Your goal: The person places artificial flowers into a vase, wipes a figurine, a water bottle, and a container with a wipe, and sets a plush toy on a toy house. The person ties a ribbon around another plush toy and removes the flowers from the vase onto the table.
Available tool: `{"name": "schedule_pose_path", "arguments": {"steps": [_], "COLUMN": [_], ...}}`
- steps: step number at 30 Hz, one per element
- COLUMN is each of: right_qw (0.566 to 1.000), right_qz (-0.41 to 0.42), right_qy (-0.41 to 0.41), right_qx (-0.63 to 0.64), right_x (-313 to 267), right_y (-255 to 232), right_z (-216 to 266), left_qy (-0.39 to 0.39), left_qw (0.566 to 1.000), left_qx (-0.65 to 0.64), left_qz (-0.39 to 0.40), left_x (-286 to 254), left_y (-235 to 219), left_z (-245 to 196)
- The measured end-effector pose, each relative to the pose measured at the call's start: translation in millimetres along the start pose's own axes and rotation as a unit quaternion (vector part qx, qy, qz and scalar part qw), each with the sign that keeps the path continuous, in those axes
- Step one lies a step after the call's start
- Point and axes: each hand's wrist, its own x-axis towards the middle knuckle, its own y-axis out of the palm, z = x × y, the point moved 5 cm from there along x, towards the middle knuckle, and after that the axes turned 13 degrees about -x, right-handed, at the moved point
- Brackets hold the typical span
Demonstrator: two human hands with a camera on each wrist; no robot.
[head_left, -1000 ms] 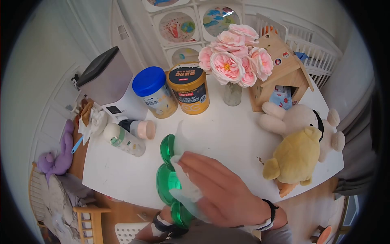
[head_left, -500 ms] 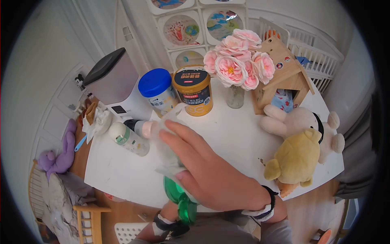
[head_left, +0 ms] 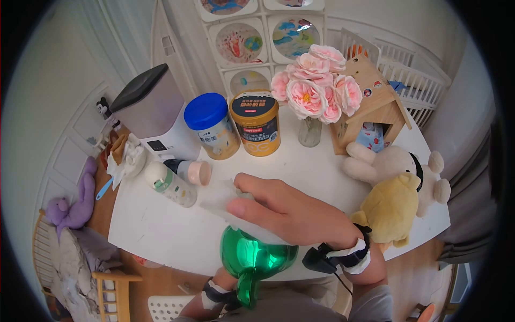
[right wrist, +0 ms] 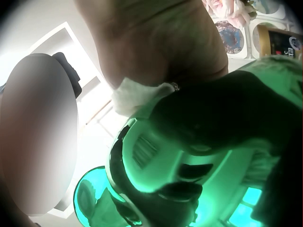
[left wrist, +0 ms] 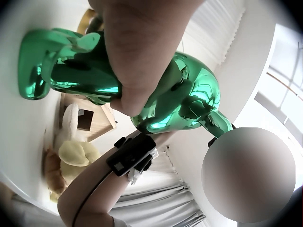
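A shiny green figurine (head_left: 255,249) with a rounded head stands near the table's front edge, one knob of it pointing at the person. My left hand (left wrist: 142,52) grips its body from the side, fingers curled round below the head; in the head view only part of that hand shows, behind the figurine. Above it, my right hand (head_left: 300,209) holds a thin white wipe (head_left: 220,201) between thumb and fingers, draped over the far side of the head. Close up in the right wrist view, the wipe (right wrist: 137,94) meets the green surface under the palm.
Behind stand a blue-lidded can (head_left: 212,126), a gold tub (head_left: 256,123) and a vase of pink roses (head_left: 311,131). A bottle (head_left: 174,185) and pink-ended cup (head_left: 198,173) lie left. Plush toys (head_left: 391,209) and a wooden house (head_left: 370,96) occupy the right of the white table (head_left: 145,231).
My right hand with the wipe went up and left, then came back down and right, its wrist turning. More of the figurine's head now shows, and it sits further right in view.
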Motion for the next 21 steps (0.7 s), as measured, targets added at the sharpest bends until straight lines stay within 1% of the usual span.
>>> {"name": "schedule_pose_path", "arguments": {"steps": [2, 3, 5, 6, 8, 9, 11, 12, 14, 15, 17, 18, 20, 21], "right_qw": [0.996, 0.996, 0.993, 0.994, 0.985, 0.985, 0.992, 0.992, 0.987, 0.987, 0.967, 0.967, 0.974, 0.974], "right_qz": [-0.052, -0.05, -0.021, -0.023, -0.017, -0.018, -0.007, -0.009, -0.069, -0.072, -0.161, -0.164, -0.15, -0.152], "right_qy": [-0.069, -0.07, -0.106, -0.105, -0.159, -0.16, -0.118, -0.12, -0.145, -0.144, -0.193, -0.191, -0.13, -0.131], "right_qx": [0.029, 0.029, 0.037, 0.037, 0.061, 0.061, 0.047, 0.048, -0.014, -0.014, -0.028, -0.028, 0.106, 0.106], "right_x": [-12, -14, -17, -18, -17, -19, -21, -23, -27, -29, -33, -34, -35, -37], "right_y": [-2, 0, 5, 7, 14, 15, 17, 18, 17, 20, 18, 19, 19, 15], "right_z": [8, 5, -3, -8, -12, -15, -25, -29, -35, -37, -33, -31, -27, -20], "left_qy": [-0.002, -0.004, -0.007, -0.007, -0.007, -0.008, -0.007, -0.008, -0.01, -0.01, -0.013, -0.015, -0.018, -0.018], "left_qw": [1.0, 1.0, 1.0, 1.0, 1.0, 1.0, 1.0, 1.0, 1.0, 1.0, 1.0, 0.999, 0.999, 0.999], "left_qx": [-0.005, -0.007, -0.01, -0.013, -0.017, -0.017, -0.016, -0.015, -0.015, -0.017, -0.02, -0.021, -0.024, -0.024], "left_qz": [-0.004, -0.007, -0.006, -0.003, 0.0, 0.001, 0.001, 0.002, 0.005, 0.007, 0.015, 0.018, 0.022, 0.023], "left_x": [0, -2, -2, -1, 1, 2, 4, 4, 5, 7, 9, 8, 9, 11], "left_y": [0, 0, 2, 5, 7, 7, 6, 5, 5, 7, 11, 13, 15, 15], "left_z": [0, -1, -2, -2, -4, -5, -8, -10, -11, -12, -13, -13, -15, -16]}}
